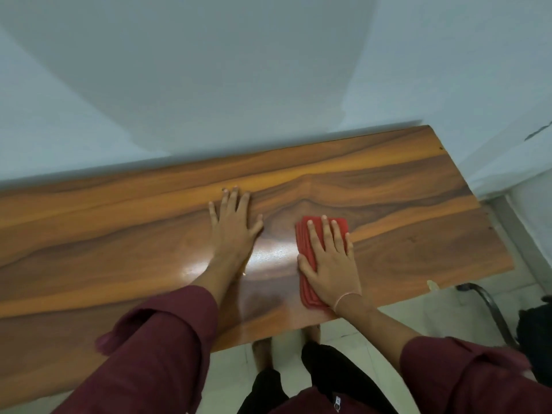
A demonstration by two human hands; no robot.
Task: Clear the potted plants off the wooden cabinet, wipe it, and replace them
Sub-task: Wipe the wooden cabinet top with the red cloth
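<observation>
Now the folded red cloth (pixel 304 243) lies flat on the cabinet (pixel 418 234) under our right hand (pixel 331 264), its long axis running from wrist to fingertips, toward the wall (pixel 268 85). Fingers straight, that hand presses it down. Just left, our left hand (pixel 234 225) rests flat and spread on bare wood, holding nothing. The cabinet stretches sideways along the wall.

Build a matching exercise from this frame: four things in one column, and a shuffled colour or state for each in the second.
Column one:
1. left hand
2. right hand
3. cloth
4. cabinet top

Column two:
A. red, folded, lying under a palm
B. flat on the bare wood, fingers spread
C. glossy, with streaked brown grain
D. pressing flat on the fabric, fingers straight

Pairs: 1-B, 2-D, 3-A, 4-C
</observation>
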